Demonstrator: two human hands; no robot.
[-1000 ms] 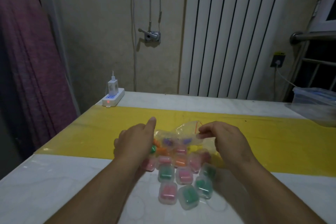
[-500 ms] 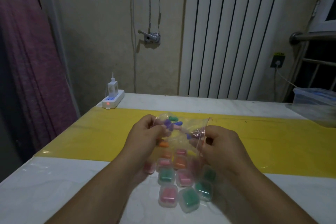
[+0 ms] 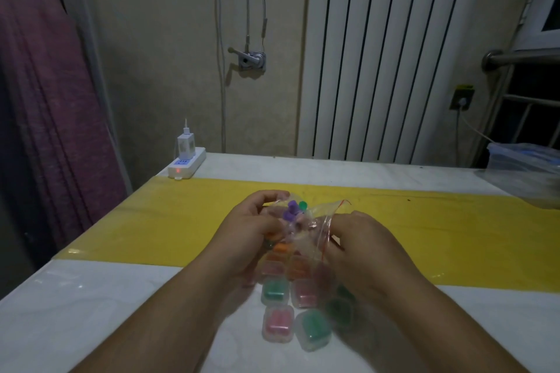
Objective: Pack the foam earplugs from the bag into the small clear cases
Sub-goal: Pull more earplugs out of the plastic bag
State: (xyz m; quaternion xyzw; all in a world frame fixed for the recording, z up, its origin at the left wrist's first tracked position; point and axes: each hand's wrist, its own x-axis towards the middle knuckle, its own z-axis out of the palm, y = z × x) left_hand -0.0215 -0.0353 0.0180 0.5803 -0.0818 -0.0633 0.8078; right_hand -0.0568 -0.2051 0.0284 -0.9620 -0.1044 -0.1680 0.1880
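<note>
Your left hand has its fingers curled round the left side of the clear bag, bunching the plastic. Your right hand pinches the bag's right edge, by the red seal line. The bag hangs between both hands, just above the table, with purple and green earplugs crowded at its upper left. I cannot tell whether the mouth is open.

Below and nearer you, the small clear cases lie clustered, showing pink, green and orange inside. The far ones are half hidden under the bag and your hands.

The film is thin and slack, so pulling unevenly could make the seal give suddenly. Light foam plugs would then scatter over the yellow strip or off the left edge. Dropping your wrists could also knock the cases apart.
</note>
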